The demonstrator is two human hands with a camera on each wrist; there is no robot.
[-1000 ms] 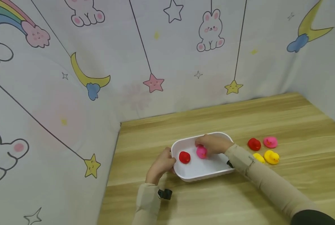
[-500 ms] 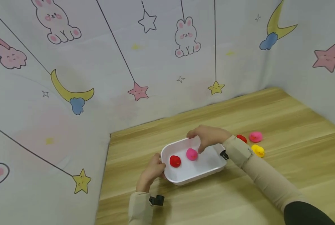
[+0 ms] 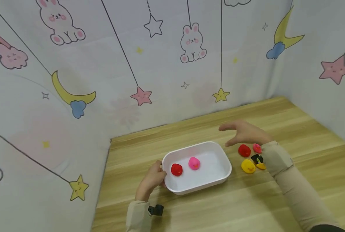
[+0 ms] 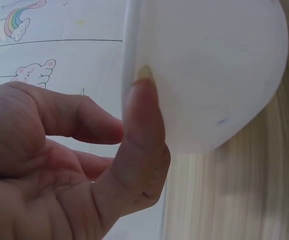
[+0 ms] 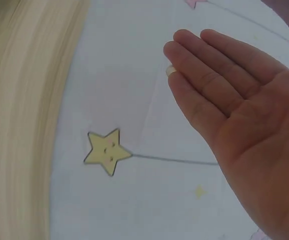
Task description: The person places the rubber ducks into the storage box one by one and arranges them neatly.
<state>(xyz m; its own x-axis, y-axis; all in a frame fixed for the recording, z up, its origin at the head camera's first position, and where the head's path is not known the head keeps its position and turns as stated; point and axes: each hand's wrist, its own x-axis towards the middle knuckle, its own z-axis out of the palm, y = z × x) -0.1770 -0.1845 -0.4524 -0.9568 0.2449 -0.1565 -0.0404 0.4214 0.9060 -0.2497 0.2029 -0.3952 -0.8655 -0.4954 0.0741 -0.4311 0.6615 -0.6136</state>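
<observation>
A white tray (image 3: 210, 180) stands on the table with a red rubber duck (image 3: 176, 169) and a pink rubber duck (image 3: 194, 163) inside it. At the tray's left end my left hand (image 3: 152, 178) pinches the rim; in the left wrist view the thumb and a finger of that hand (image 4: 129, 150) press on either side of the wall. My right hand (image 3: 246, 132) hovers above the table to the right of the tray, fingers apart from the thumb and holding nothing. Its palm (image 5: 254, 115) shows bare in the right wrist view.
Right of the tray lie a red duck (image 3: 244, 150), a pink duck (image 3: 257, 148) and a yellow duck (image 3: 248, 166). Another yellow duck (image 3: 260, 166) is partly hidden by the right sleeve and wrist camera. A printed cloth wall (image 3: 160, 71) rises behind the table.
My right hand let go of the pink duck inside the tray, rose and moved right, over near the loose ducks. My left hand has stayed on the tray's rim.
</observation>
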